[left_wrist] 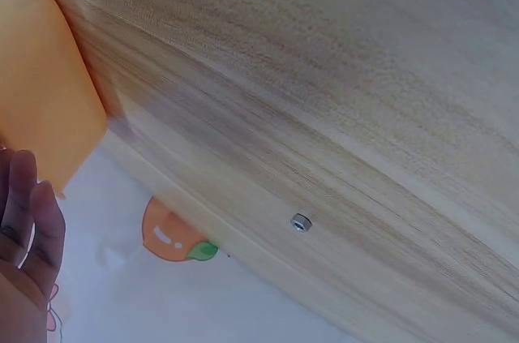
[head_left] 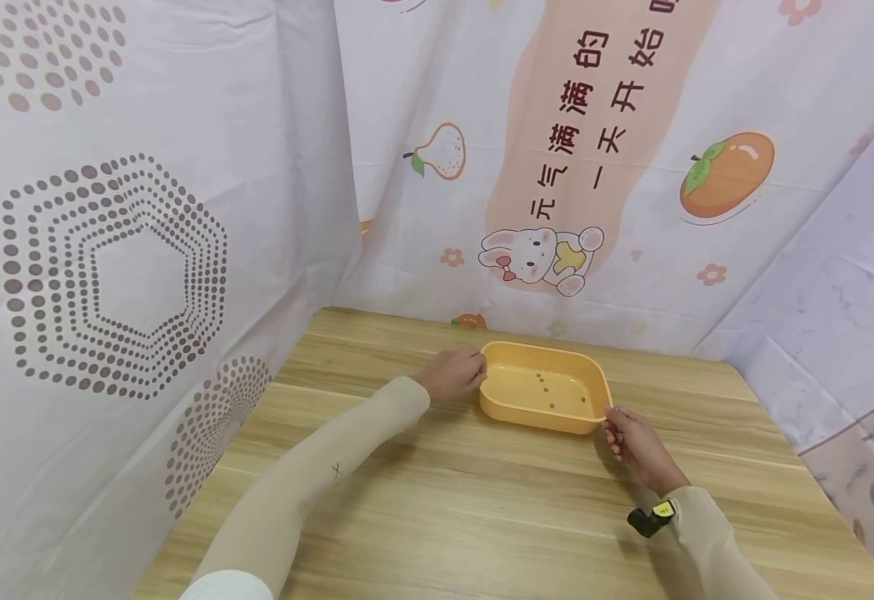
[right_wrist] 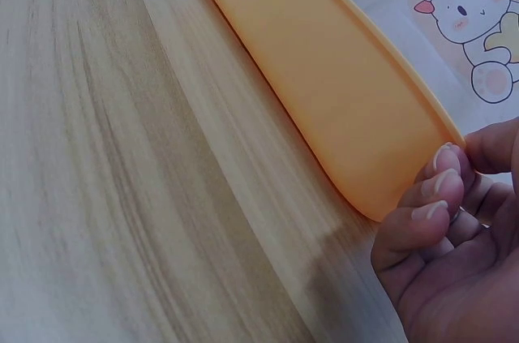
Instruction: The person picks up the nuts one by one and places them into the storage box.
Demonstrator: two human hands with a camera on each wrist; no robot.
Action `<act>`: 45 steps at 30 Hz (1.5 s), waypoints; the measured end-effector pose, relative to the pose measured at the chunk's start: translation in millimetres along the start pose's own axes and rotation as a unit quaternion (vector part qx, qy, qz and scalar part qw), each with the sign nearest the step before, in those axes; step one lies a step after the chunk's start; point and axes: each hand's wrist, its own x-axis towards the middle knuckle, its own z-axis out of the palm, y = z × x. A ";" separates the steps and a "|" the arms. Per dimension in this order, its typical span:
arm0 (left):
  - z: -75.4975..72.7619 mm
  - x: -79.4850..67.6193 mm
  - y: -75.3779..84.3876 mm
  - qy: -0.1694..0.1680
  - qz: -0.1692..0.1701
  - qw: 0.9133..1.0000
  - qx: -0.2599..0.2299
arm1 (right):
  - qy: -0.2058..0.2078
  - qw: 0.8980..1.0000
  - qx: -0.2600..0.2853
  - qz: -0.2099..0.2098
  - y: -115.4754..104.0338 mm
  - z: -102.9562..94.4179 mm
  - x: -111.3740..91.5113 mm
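A shallow yellow-orange plastic tray (head_left: 511, 417) with rounded corners stands on the table, and several small nut-like pieces (head_left: 545, 390) lie scattered on its floor. At its left end my left hand (head_left: 451, 373) grips the rim. My right hand (head_left: 641, 443) pinches the rim at the near right corner, thumb above and fingers curled beneath, as the right wrist view shows along the tray's side wall (right_wrist: 316, 83). A single metal hex nut (left_wrist: 301, 222) lies on the table near its back edge in the left wrist view, apart from the tray.
The wood-grain table (head_left: 437, 517) runs back to a printed white curtain (head_left: 437, 267) just behind the tray. Another dotted curtain (head_left: 257, 208) hangs along the left side, and a pale one (head_left: 819, 317) borders the right. A black strap end (head_left: 650, 520) juts from the right wrist.
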 end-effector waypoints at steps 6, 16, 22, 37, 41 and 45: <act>1.1 -1.0 0.4 0.007 0.000 1.000 0.003 | 0.003 1.000 0.005 0.001 -2.0 1.6 -0.8; 5.6 1.2 -2.2 -0.003 -0.009 1.000 0.009 | 0.004 1.000 0.007 -0.002 -3.0 2.6 -0.8; 5.9 0.9 -2.0 -0.006 -0.010 1.000 0.009 | 0.003 1.000 0.008 -0.004 -2.2 3.1 -0.9; 2.5 -4.9 -2.6 0.007 -0.004 1.000 -0.019 | 0.000 1.000 0.006 -0.005 -2.1 3.1 -1.3; 2.3 -6.5 -5.9 0.007 -0.008 1.000 -0.025 | -0.001 1.000 0.004 -0.008 -1.5 2.7 -1.1; 3.7 -8.9 -10.3 0.006 -0.020 0.999 -0.037 | 0.000 1.000 0.002 -0.008 -0.7 2.4 -1.1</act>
